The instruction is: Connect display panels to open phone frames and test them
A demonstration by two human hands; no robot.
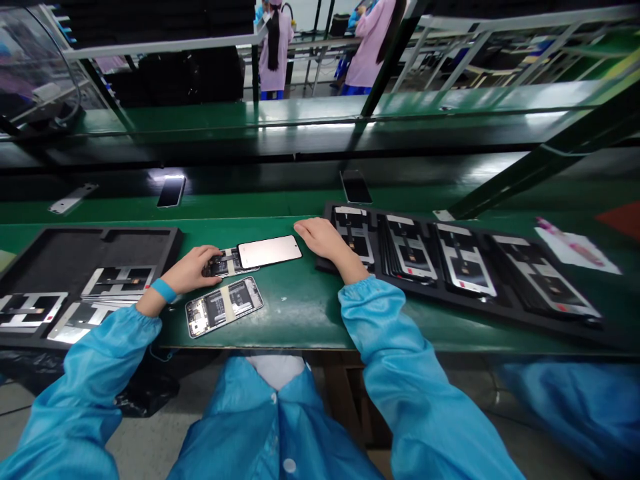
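My left hand (195, 268) grips the left end of an opened phone body (230, 261), its inner parts showing. A lit white screen (270, 251) lies partly over that body and reaches out to the right. Just beyond the screen's right end is my right hand (320, 237), palm down with the fingers curled together beside the right tray; whatever is under them is hidden. Nearer to me, a second opened phone body (225, 307) with a pale strip across its middle lies tilted on the green bench (295, 313).
A black foam tray (125, 243) with screen panels stands at left. Another black tray (520, 317) at right holds several stacks of panels. Behind lie two dark phones (171, 191) (356, 187) and a silver plate (73, 199). A slanted green post (525, 160) rises at right.
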